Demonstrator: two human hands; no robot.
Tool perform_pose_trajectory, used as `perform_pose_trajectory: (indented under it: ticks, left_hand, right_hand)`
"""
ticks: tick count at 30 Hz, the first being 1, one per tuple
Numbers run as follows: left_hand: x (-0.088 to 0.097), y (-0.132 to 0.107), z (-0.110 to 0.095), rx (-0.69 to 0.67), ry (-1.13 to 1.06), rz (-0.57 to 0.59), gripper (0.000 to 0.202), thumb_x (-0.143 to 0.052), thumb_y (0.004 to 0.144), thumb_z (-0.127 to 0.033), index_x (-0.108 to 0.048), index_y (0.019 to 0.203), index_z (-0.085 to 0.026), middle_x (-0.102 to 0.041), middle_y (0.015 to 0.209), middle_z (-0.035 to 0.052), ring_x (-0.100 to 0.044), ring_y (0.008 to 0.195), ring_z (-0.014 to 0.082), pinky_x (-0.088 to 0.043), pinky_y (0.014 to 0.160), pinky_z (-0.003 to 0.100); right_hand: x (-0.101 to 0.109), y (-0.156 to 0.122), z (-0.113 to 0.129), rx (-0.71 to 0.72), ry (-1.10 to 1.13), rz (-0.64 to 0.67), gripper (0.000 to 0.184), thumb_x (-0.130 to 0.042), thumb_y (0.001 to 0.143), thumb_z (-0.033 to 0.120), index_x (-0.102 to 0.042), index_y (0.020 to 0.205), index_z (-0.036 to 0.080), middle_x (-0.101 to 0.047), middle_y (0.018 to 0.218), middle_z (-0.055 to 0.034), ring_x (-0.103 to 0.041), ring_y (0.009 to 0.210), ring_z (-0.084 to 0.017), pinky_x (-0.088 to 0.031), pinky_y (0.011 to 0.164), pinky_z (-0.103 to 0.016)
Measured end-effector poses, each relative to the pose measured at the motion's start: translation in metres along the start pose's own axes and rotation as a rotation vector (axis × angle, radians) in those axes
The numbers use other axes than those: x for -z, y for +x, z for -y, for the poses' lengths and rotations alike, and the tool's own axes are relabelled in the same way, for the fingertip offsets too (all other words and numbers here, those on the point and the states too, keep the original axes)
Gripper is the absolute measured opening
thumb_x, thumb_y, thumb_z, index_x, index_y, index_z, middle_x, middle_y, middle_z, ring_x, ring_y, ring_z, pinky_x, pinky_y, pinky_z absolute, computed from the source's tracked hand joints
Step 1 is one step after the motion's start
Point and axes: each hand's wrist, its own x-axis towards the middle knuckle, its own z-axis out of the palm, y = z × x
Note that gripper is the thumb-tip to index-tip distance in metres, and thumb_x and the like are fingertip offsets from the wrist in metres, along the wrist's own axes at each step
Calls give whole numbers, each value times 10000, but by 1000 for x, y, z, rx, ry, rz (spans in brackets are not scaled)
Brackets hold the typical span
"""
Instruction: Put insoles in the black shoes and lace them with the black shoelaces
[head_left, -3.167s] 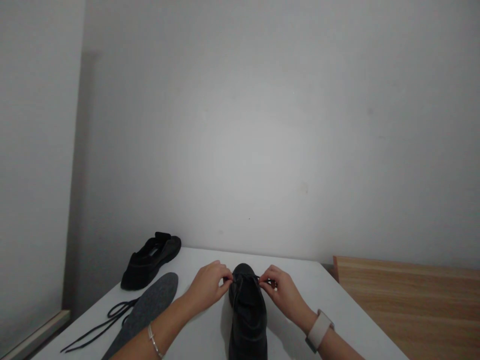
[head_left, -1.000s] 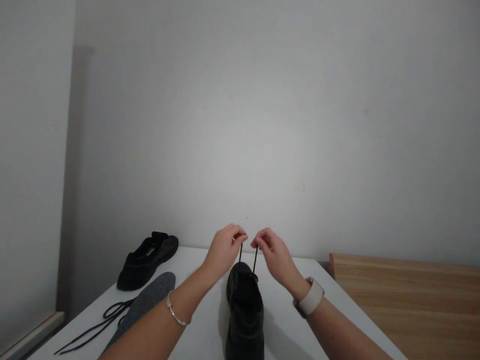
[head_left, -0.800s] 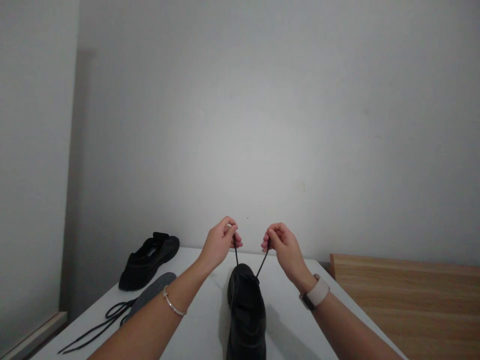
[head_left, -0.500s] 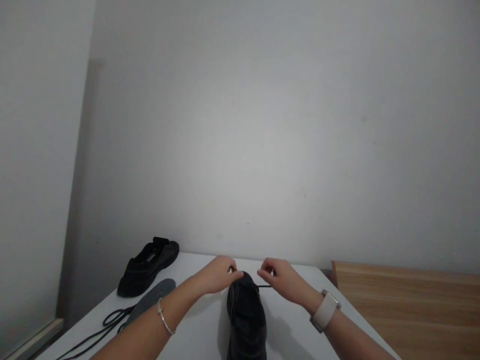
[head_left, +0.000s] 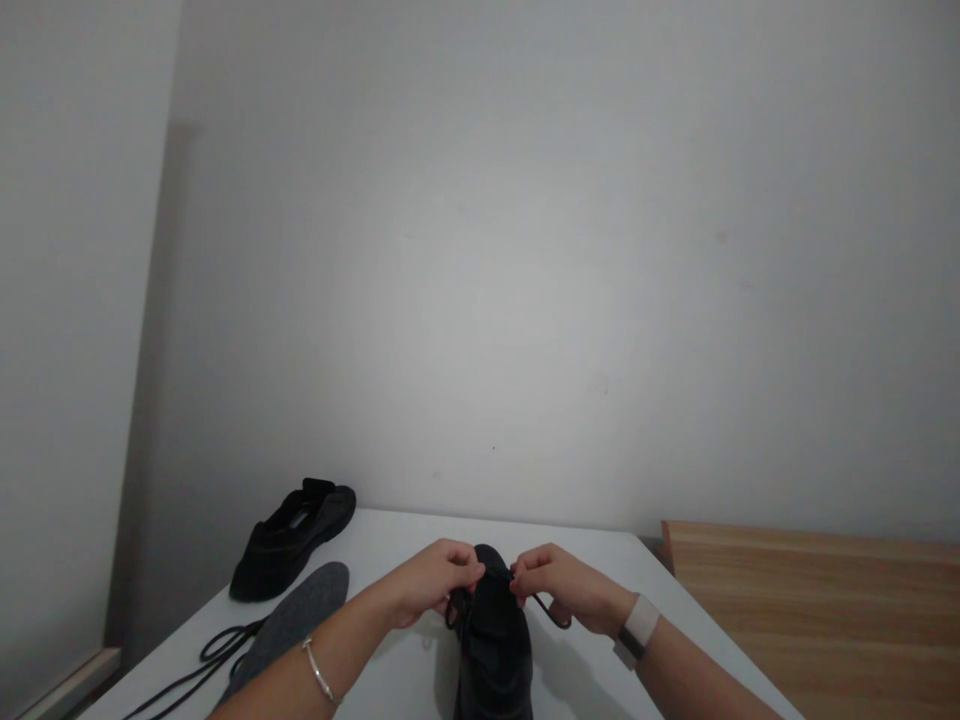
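Note:
A black shoe [head_left: 495,650] stands on the white table in front of me, its toe toward the wall. My left hand [head_left: 442,578] is at the shoe's left side near the toe, thumb and fingers pinched on a dark shoelace. On the opposite side, my right hand [head_left: 559,583] pinches the black shoelace [head_left: 553,612], and a length of it loops below the fingers. The lace runs across the front of the shoe between both hands. Exactly where it passes through the eyelets is too dark to make out.
A second black shoe [head_left: 289,545] without visible laces sits at the table's back left. Beside it lie a grey insole [head_left: 307,605] and a loose black lace [head_left: 214,650]. The white table [head_left: 592,560] meets the wall; a wooden board [head_left: 810,610] is at right.
Both hands have come down closer to the shoe's front. The right hand's lace was stretched sideways and now hangs in a loop. The shoe's tongue area shows more.

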Motion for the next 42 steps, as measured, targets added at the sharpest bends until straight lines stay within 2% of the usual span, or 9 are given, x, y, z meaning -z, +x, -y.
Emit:
perform_pose_trajectory:
  ticks: [8, 13, 17, 20, 22, 27, 33, 37, 42]
  left_hand:
    - [6, -5, 0, -30, -219, 143, 339, -734, 605, -419, -540, 675, -150, -512, 689, -19, -468, 626, 108, -400, 589, 256]
    - [5, -8, -6, -52, 12, 38, 322, -676, 662, -461, -620, 705, -147, -536, 685, -12, -451, 640, 116, -333, 593, 245]
    - [2, -11, -19, -178, 155, -140, 336, -643, 690, -462, -652, 680, -127, -559, 641, -8, -448, 646, 123, -307, 625, 255]
    - [-3, -17, -29, -142, 48, -53, 330, -631, 701, -455, -647, 717, -126, -587, 665, 2, -471, 639, 122, -316, 613, 254]
    - [-7, -21, -34, -140, -20, 20, 314, -636, 705, -442, -635, 740, -131, -607, 701, 12, -504, 662, 125, -339, 624, 253]
    - [-12, -26, -37, -163, -140, 111, 314, -643, 730, -455, -570, 776, -153, -629, 776, 29, -583, 748, 149, -395, 676, 267]
    - [-9, -21, -34, -235, -258, 182, 369, -608, 777, -498, -602, 834, -134, -615, 801, 48, -562, 740, 131, -412, 707, 263]
    - [-1, -18, -34, -322, -255, 93, 379, -573, 820, -467, -652, 914, -108, -633, 862, 80, -540, 754, 131, -398, 713, 259]
    - [22, -17, -27, -378, -203, -231, 333, -654, 770, -388, -676, 979, -129, -657, 879, 75, -521, 759, 132, -376, 691, 244]
  right_hand:
    - [3, -4, 0, -1, 66, 52, 79, -546, 579, 191, -524, 517, 148, -604, 713, 1, -270, 406, -24, -69, 338, -208]
    - [5, -9, 5, 17, -47, 45, 143, -599, 638, 280, -652, 633, 146, -644, 802, -41, -415, 515, -65, -121, 353, -190]
    - [2, -16, 18, 114, -173, 3, 232, -620, 684, 362, -690, 669, 141, -625, 1079, -108, -544, 704, -132, -241, 372, -179]
    - [-4, -20, 30, 222, -194, 15, 258, -627, 713, 381, -687, 661, 136, -560, 1213, -113, -574, 802, -154, -370, 461, -194]
    - [-8, -21, 35, 296, -157, 46, 251, -637, 725, 380, -682, 671, 138, -587, 1157, -98, -574, 808, -154, -417, 543, -218]
    - [-17, -19, 33, 451, -30, 65, 271, -631, 766, 387, -638, 645, 145, -636, 781, -33, -550, 746, -142, -413, 685, -269]
    - [-20, -14, 24, 499, 157, 8, 270, -655, 750, 417, -659, 708, 150, -637, 779, -32, -558, 763, -159, -415, 753, -298]
    - [-18, -10, 17, 488, 363, -76, 217, -700, 725, 347, -701, 847, 168, -654, 838, -37, -533, 774, -140, -399, 758, -277]
    - [-1, -4, 4, 475, 633, -343, 253, -762, 654, 325, -704, 859, 187, -631, 940, -45, -513, 800, -130, -404, 735, -260]
